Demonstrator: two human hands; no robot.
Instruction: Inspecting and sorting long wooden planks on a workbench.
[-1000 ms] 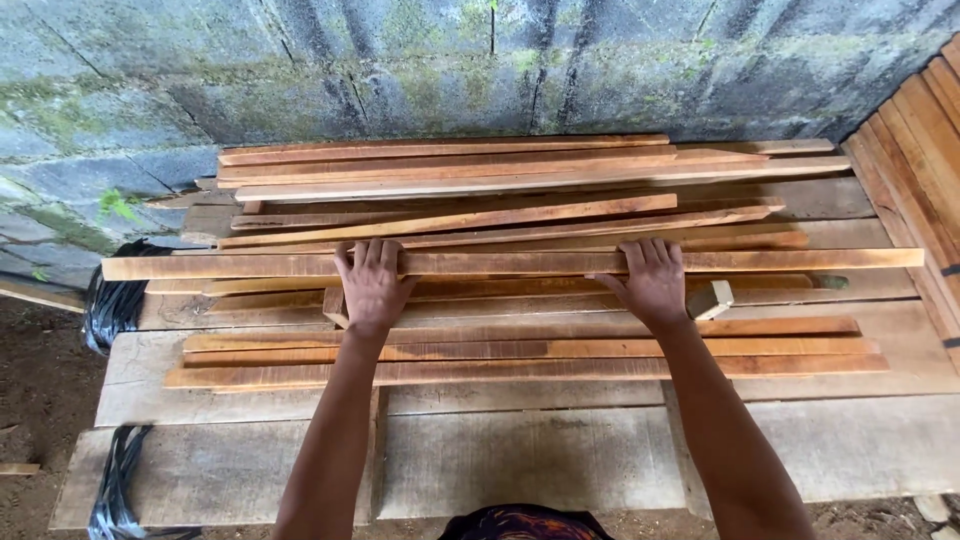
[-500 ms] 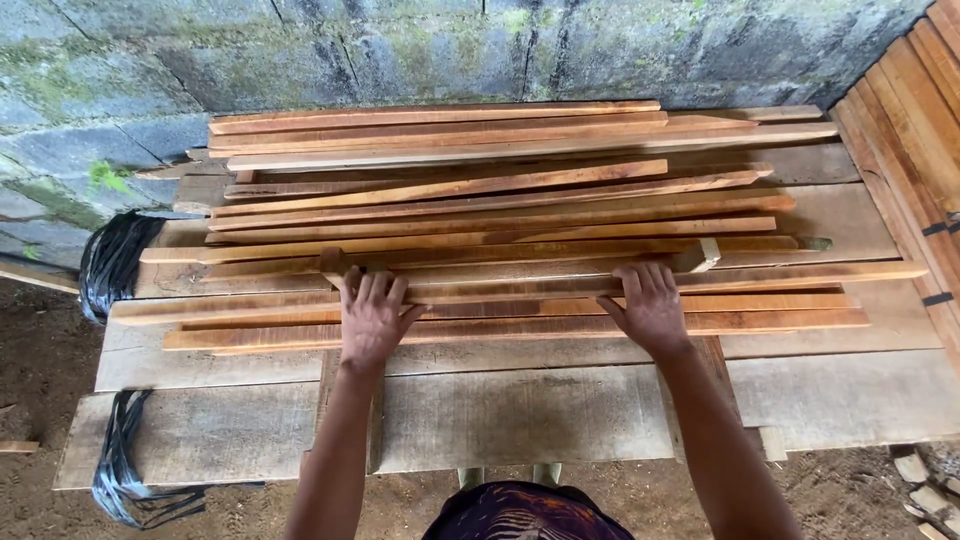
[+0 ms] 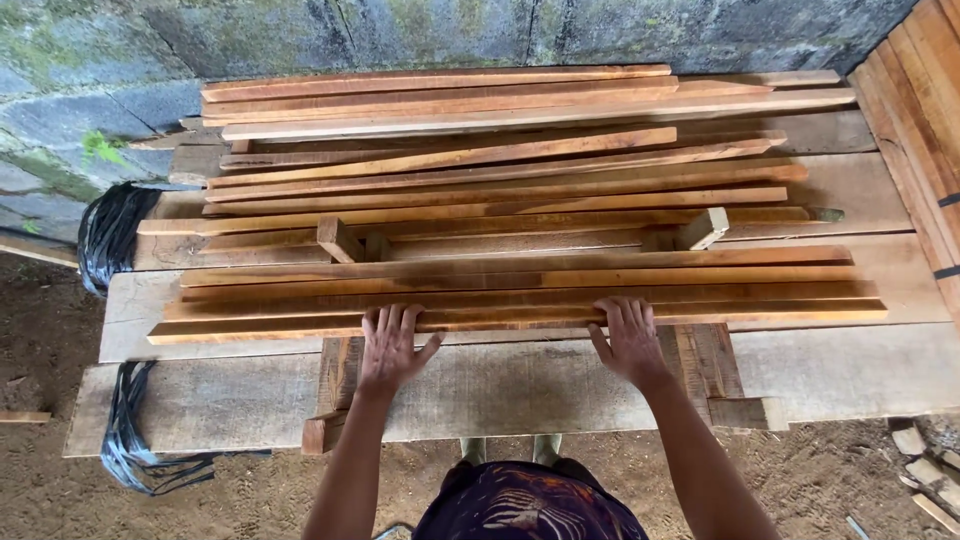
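A long, thin reddish wooden slat [image 3: 510, 320] lies crosswise at the near edge of a row of similar slats [image 3: 520, 280] on a rough plank bench [image 3: 520, 395]. My left hand [image 3: 392, 345] rests palm down with its fingers hooked over the slat left of centre. My right hand [image 3: 630, 340] grips the same slat right of centre in the same way. Both arms reach forward from the bottom of the view.
More slats [image 3: 450, 100] are piled at the back against a mossy block wall [image 3: 300, 30]. Two short wooden blocks [image 3: 338, 238] [image 3: 703, 228] stand between the rows. Boards [image 3: 925, 110] lean at the right. Black straps [image 3: 110, 230] hang at the left. Offcuts [image 3: 920, 470] lie on the dirt.
Both hands have drawn the long slat toward me, from the middle of the pile to the near row. The two blocks are now uncovered.
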